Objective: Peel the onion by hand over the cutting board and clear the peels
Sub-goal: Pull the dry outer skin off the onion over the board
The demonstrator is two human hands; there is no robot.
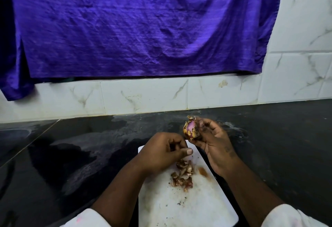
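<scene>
The partly peeled red onion [190, 130], purple flesh showing between brown scraps of skin, sits in the curled fingers of the right hand [212, 141], raised above the far end of the white cutting board [188, 207]. The left hand [164, 152] is loosely closed beside it, thumb against fingers; whether it pinches peel I cannot tell. A pile of peels [183, 176] lies on the board, on the dark table [71, 154].

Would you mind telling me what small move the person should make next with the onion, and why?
Probably bring the left hand back up to the onion and pinch another strip of skin. The onion, held in the right hand, shows purple flesh but still carries brown, dirty skin, while the left hand sits just above the peel pile on the cutting board.
</scene>
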